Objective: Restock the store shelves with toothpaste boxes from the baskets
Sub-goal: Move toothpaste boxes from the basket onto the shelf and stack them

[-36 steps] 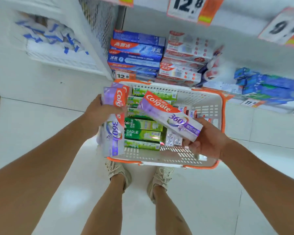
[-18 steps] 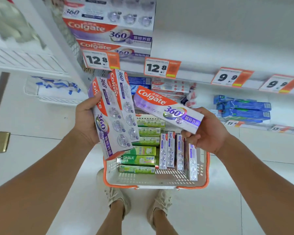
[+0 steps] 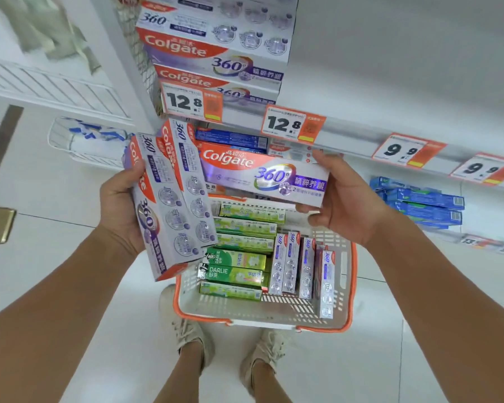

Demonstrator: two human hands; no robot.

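You've got a single Colgate 360 box (image 3: 264, 177) lying flat in your right hand (image 3: 348, 200), thumb over the top edge and fingers curled under, held above the far end of the basket (image 3: 350, 282) and just below the shelf lip with the 12.8 price tags (image 3: 293, 124). Your left hand (image 3: 120, 207) is clamped on two more purple Colgate boxes (image 3: 172, 199), standing on end and fanned slightly apart, thumb across the front. Down in the basket, green Darlie boxes (image 3: 234, 273) lie stacked at left and a row of purple boxes (image 3: 300, 267) stands on edge at right, so there's plenty left to move. Up on the far shelf, the matching Colgate stack (image 3: 216, 56) sits at the left corner, with bare shelf to its right. Watch that left grip: two long boxes pinched near one end could, I'd say, splay and one slide out into the basket. The flat box could also catch the price tag rail on its way in if you lift too shallow. Against half a second ago, the right-hand box has levelled out and risen closer to the shelf, and your view has tipped up, bringing more of the shelf stack into sight.
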